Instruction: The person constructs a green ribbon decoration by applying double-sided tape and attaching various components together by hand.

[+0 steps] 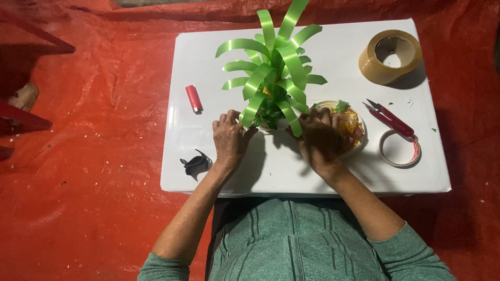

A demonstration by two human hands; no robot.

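A plant-like craft of curled green ribbon strips [273,67] stands near the middle of a white board [333,171]. My left hand [229,139] grips its base from the left. My right hand [317,136] grips the base from the right. The base itself is mostly hidden between my fingers. Just behind my right hand sits a shallow dish [359,136] holding yellow, orange and green scraps.
On the board lie a red lighter [194,98], a dark crumpled piece [195,164], a brown tape roll [389,56], red snips [391,118] and a thin tape ring [400,149]. A red tarp [94,182] lies under and around the board.
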